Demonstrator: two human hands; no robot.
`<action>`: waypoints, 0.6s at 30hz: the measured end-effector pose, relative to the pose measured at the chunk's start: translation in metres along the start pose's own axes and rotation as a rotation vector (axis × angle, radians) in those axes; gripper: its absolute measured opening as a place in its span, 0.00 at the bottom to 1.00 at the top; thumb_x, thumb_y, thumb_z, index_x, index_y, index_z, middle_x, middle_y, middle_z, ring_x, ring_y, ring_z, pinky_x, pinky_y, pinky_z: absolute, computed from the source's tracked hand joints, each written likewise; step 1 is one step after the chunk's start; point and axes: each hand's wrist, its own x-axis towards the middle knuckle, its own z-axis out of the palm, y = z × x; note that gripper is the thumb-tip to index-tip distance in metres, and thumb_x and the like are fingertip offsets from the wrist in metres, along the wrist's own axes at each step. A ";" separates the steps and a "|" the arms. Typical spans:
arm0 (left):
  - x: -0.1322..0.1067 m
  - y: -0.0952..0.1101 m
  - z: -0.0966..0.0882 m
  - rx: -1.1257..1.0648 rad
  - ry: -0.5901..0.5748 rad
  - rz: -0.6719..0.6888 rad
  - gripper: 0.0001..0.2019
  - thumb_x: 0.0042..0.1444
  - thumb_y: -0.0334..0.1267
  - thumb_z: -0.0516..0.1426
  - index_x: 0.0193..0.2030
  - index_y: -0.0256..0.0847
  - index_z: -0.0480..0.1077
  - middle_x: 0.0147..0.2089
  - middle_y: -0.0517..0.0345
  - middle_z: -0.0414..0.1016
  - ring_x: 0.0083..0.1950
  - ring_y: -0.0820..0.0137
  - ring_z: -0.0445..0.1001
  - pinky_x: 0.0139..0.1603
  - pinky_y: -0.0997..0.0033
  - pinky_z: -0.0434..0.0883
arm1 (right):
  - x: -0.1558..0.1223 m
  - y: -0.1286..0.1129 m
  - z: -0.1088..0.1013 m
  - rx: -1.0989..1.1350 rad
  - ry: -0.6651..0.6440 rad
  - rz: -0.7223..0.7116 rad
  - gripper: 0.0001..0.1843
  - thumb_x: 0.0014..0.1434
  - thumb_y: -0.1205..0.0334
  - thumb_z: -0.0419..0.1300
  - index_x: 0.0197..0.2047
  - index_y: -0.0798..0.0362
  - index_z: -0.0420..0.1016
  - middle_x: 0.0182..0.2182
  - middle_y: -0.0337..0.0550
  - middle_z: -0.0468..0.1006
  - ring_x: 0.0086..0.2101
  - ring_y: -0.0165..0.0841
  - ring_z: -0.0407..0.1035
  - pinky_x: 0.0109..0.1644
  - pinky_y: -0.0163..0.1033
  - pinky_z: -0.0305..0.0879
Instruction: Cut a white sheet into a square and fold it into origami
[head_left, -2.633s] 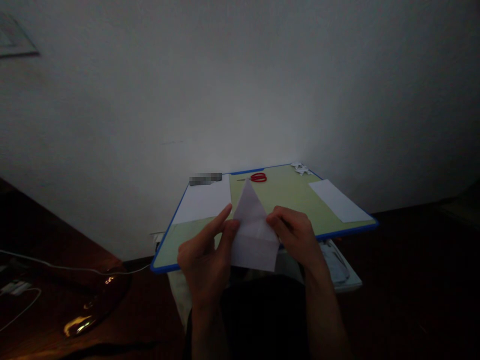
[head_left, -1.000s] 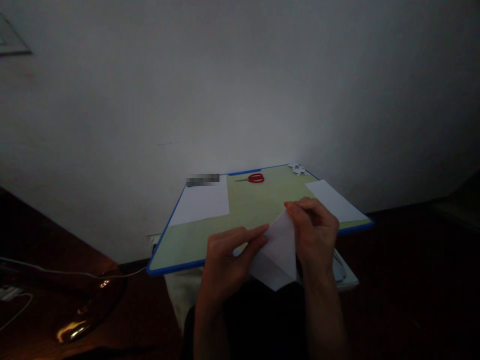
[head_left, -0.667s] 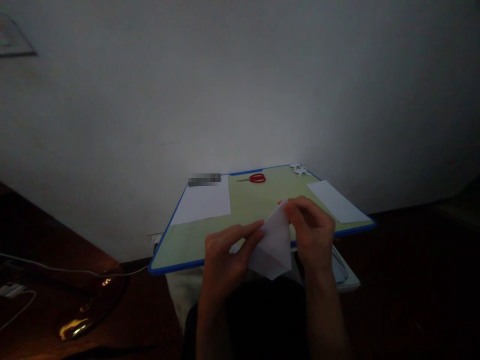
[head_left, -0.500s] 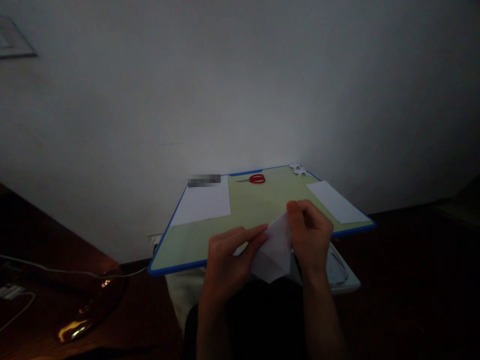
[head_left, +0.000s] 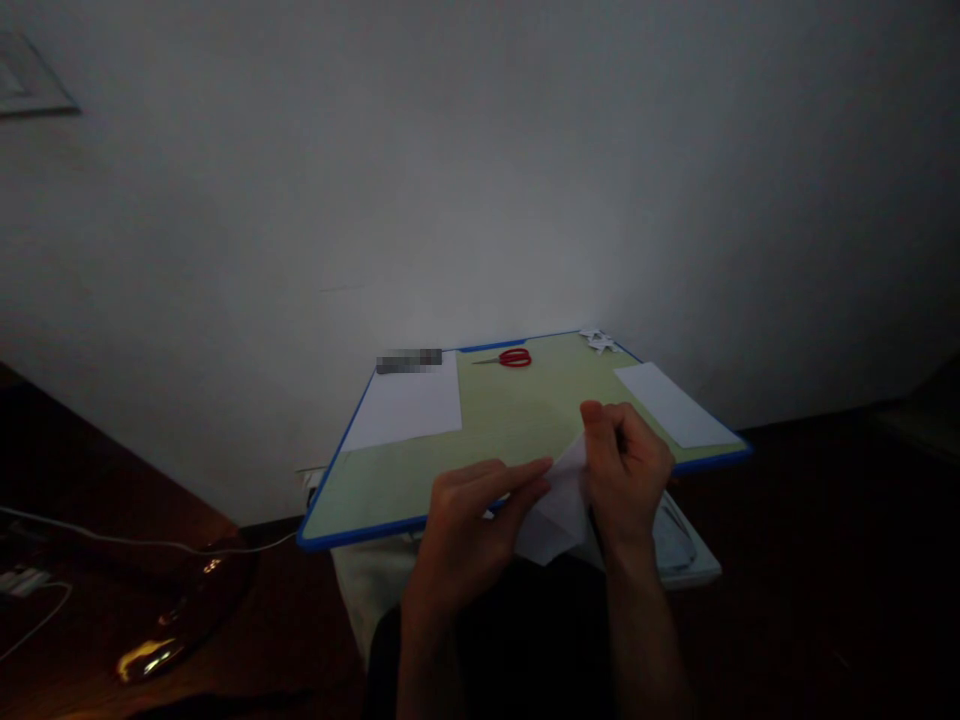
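Observation:
A folded piece of white paper [head_left: 559, 510] is held up between both hands, just in front of the near edge of the small table [head_left: 517, 420]. My left hand [head_left: 476, 530] pinches its upper left edge between thumb and outstretched fingers. Closed on the paper's right side is my right hand [head_left: 626, 470], thumb pointing up and fingers curled behind. Part of the paper is hidden by the right hand. Beyond them, red-handled scissors [head_left: 514, 358] lie near the table's far edge, blades to the left.
A white sheet [head_left: 412, 405] lies on the table's left, with a pixelated dark object [head_left: 409, 361] at its far end. To the right are another white sheet [head_left: 671, 405] and small white paper pieces [head_left: 598, 340]. A white cable [head_left: 150, 543] runs at lower left. The wall stands behind.
Both hands and the folded paper have shifted slightly right. My left hand has come closer to my right, and less of the paper shows between them.

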 end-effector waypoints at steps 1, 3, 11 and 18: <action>0.000 0.000 0.000 -0.001 0.005 -0.008 0.11 0.63 0.29 0.66 0.49 0.44 0.84 0.30 0.62 0.84 0.27 0.73 0.79 0.29 0.76 0.71 | 0.000 0.000 0.000 0.001 0.005 0.004 0.27 0.68 0.47 0.63 0.23 0.50 0.62 0.19 0.29 0.58 0.23 0.28 0.54 0.28 0.36 0.52; 0.000 -0.001 0.000 -0.004 0.019 -0.030 0.10 0.63 0.29 0.66 0.48 0.45 0.85 0.32 0.61 0.86 0.28 0.72 0.81 0.30 0.75 0.73 | 0.001 0.001 0.000 0.006 -0.005 0.013 0.27 0.69 0.43 0.62 0.24 0.50 0.63 0.19 0.29 0.59 0.23 0.28 0.55 0.28 0.36 0.52; 0.001 -0.004 -0.001 -0.026 0.073 -0.109 0.09 0.62 0.31 0.66 0.47 0.46 0.85 0.41 0.57 0.89 0.36 0.65 0.87 0.38 0.70 0.79 | 0.006 0.008 0.000 0.000 -0.146 0.041 0.28 0.74 0.41 0.51 0.26 0.49 0.61 0.20 0.32 0.61 0.24 0.30 0.57 0.28 0.38 0.51; -0.001 -0.004 0.001 0.035 0.008 -0.100 0.10 0.62 0.31 0.66 0.49 0.44 0.85 0.35 0.58 0.87 0.31 0.68 0.84 0.34 0.72 0.76 | 0.009 0.014 -0.002 -0.037 -0.191 -0.041 0.29 0.75 0.47 0.52 0.23 0.48 0.56 0.19 0.30 0.56 0.22 0.28 0.51 0.27 0.39 0.46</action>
